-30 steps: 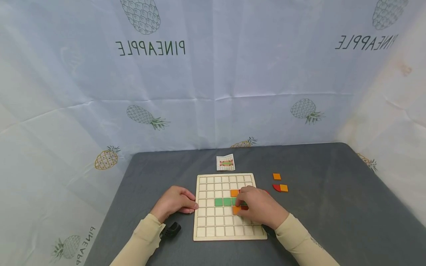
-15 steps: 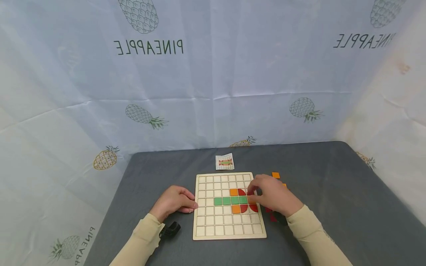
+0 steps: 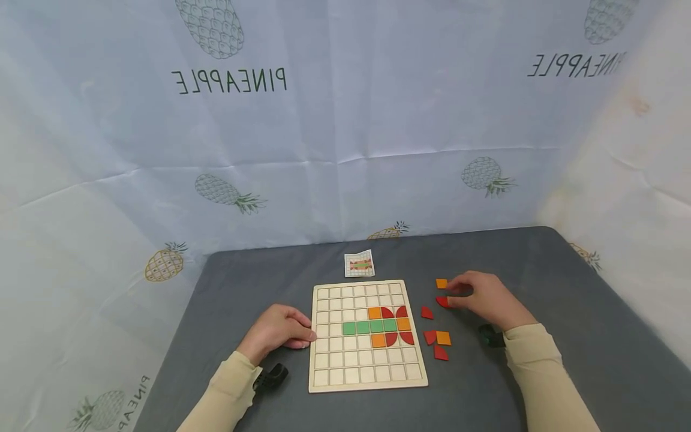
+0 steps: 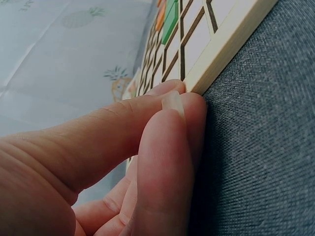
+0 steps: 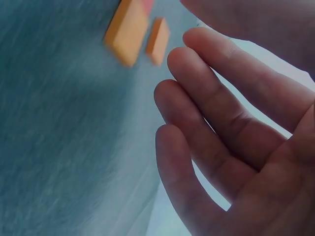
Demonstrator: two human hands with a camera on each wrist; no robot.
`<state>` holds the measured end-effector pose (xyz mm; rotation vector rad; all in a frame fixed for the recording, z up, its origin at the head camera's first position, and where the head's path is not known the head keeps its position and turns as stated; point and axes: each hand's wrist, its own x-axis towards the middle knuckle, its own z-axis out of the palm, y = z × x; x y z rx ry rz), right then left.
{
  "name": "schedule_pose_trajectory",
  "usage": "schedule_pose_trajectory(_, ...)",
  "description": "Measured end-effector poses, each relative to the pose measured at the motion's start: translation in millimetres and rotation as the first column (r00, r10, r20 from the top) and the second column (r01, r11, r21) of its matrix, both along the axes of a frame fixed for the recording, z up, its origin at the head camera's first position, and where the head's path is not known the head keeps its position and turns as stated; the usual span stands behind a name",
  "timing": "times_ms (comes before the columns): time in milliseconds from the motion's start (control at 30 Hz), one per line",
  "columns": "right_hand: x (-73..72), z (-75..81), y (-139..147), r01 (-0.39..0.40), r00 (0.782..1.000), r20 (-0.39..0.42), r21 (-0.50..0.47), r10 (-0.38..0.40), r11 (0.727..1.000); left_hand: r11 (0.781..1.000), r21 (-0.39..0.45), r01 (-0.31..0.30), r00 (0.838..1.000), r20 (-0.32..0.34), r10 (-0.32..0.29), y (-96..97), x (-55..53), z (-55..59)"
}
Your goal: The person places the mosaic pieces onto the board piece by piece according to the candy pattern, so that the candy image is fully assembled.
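My left hand (image 3: 276, 333) pinches the left edge of a pale wooden grid board (image 3: 367, 375) with thumb and fingertips; the left wrist view shows them at the edge. Green square tiles (image 3: 369, 326) form a row on the board. Orange squares and red quarter-round tiles (image 3: 391, 339) surround its right end. My right hand (image 3: 488, 297) hovers over loose tiles right of the board, fingers loosely bent, holding nothing visible. Its thumb and index finger are by a red quarter-round tile (image 3: 442, 302) and an orange square tile (image 3: 441, 283). The right wrist view shows an orange tile (image 5: 127, 34) below the fingers.
More loose red tiles (image 3: 427, 312) and an orange tile (image 3: 443, 338) lie right of the board. A pattern card (image 3: 358, 264) lies behind the board on the grey tabletop (image 3: 281, 270). A pineapple-print curtain (image 3: 345, 120) hangs behind the table.
My right hand has moved off the board to the right, over the loose tiles. An orange tile at the right end of the green row is uncovered. The left hand stays at the board.
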<state>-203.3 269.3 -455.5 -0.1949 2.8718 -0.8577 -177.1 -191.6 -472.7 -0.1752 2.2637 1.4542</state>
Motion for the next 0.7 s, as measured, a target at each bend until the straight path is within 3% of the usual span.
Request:
schedule_pose_trajectory(300,-4.4,-4.8,13.3,-0.018,0.999,0.045,0.039,0.016,0.999,1.000,0.001,-0.010,1.000,0.007,0.010,-0.9,1.3,0.5)
schedule_pose_trajectory(700,-5.8,-8.5,13.7,-0.026,0.999,0.026,0.055,0.024,0.998,1.000,0.012,-0.007,1.000,0.011,0.007,-0.5,-1.4,-1.9)
